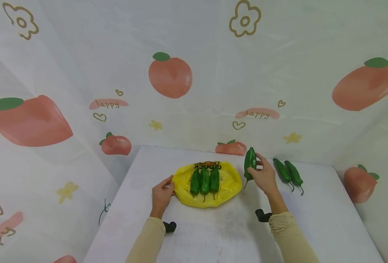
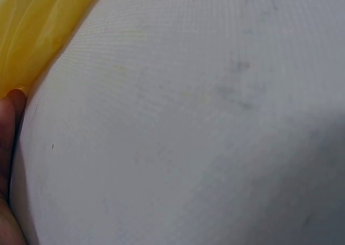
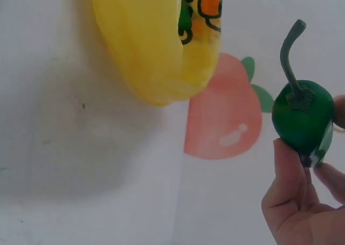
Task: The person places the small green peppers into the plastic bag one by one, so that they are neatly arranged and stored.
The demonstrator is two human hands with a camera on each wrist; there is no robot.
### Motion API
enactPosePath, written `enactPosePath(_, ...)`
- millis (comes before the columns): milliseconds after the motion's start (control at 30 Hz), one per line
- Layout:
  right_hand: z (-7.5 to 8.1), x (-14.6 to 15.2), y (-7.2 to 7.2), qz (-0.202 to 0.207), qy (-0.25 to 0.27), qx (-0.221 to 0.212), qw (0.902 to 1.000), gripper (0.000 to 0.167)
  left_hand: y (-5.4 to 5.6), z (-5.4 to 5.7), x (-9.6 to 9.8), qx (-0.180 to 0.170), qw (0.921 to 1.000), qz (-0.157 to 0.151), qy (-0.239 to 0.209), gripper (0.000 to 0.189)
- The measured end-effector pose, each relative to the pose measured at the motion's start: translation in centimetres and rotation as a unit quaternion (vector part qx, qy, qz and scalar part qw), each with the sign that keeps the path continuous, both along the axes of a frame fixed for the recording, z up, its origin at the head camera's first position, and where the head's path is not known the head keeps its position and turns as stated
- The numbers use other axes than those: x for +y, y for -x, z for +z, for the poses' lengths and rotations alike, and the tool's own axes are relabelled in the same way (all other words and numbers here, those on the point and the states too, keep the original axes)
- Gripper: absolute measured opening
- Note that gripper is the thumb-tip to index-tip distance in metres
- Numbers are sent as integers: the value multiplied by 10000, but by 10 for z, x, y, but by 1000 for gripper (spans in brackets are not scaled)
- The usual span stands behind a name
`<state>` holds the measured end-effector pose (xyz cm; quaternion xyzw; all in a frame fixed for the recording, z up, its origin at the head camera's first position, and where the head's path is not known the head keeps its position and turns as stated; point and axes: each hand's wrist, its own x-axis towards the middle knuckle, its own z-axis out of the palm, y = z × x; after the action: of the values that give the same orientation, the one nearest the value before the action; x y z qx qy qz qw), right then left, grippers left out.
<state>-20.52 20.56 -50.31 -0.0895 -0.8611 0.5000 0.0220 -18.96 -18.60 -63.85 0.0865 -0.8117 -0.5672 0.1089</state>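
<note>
A right hand pinches a glossy green pepper between thumb and fingertips at the frame's right edge, its curved stem pointing up toward the camera. To the left, a yellow bag with an orange-and-green print bulges over a white cloth; a printed peach shows between bag and pepper.

Three peppers lie on the bag; two peppers lie right of it
</note>
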Motion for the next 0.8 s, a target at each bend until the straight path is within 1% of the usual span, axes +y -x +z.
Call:
enactPosePath(233,-1,-11,-1,201,-25,-70,9998,74,1,0,-1,-11,10000,-17,43,33)
enactPosePath(467,-1,-21,-1,465,120,-208,9986,76,0,1,-1,-10,10000,-23,-17,33)
enactPosePath(667,-1,-29,-2,608,309,-157,9976,77,-1,3,1,14,9999,-18,-105,34)
enactPosePath(800,0,-37,-2,689,383,-82,9969,76,-2,5,2,65,10000,19,-45,34)
